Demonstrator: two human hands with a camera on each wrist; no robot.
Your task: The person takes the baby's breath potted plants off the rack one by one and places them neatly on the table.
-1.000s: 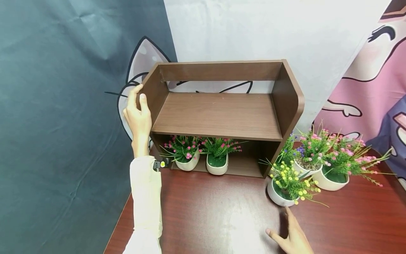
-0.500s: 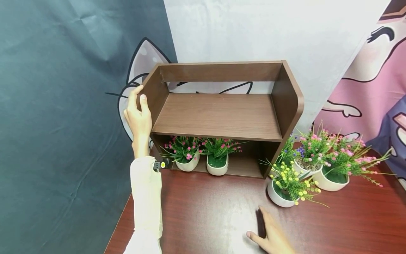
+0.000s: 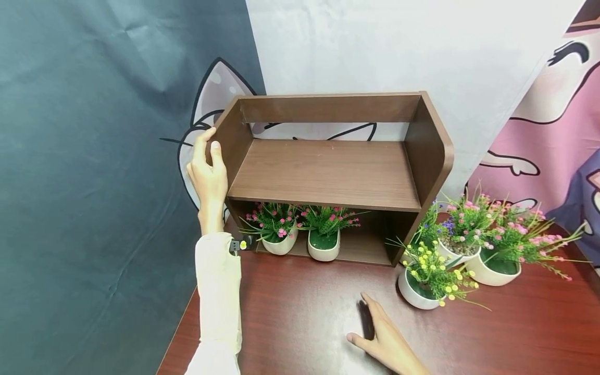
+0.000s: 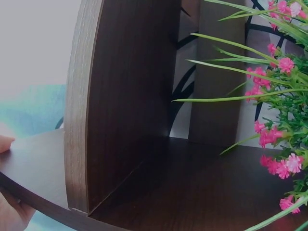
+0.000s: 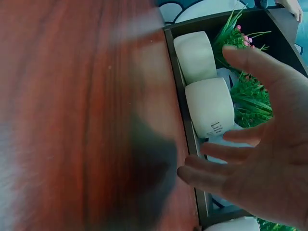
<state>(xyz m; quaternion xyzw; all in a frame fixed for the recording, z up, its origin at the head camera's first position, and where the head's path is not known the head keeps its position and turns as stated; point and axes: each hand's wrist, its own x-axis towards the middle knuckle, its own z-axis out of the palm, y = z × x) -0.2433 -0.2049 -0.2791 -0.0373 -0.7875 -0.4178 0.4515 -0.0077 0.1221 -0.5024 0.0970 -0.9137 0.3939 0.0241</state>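
Observation:
My left hand (image 3: 208,174) grips the left side panel of a brown two-tier wooden shelf (image 3: 328,174) in the head view. The left wrist view shows its thumb and fingers on either side of the panel (image 4: 36,163). My right hand (image 3: 385,338) is held over the table in front of the shelf, fingers spread and holding nothing. Two white pots with pink flowers stand in the lower compartment: the left potted plant (image 3: 281,245) and the right potted plant (image 3: 324,253). In the right wrist view a white pot (image 5: 209,106) with lettering appears beyond my right hand.
Right of the shelf stand several more potted plants: a yellow-flowered one (image 3: 417,294) in front, a pink-and-white one (image 3: 461,250) and a pink one (image 3: 497,271). The reddish-brown table (image 3: 300,307) bears them all. Curtains (image 3: 117,156) hang behind and at the left.
My right hand has moved left across the table, away from the yellow-flowered pot. My left hand keeps its place on the shelf's side; the head view has shifted slightly.

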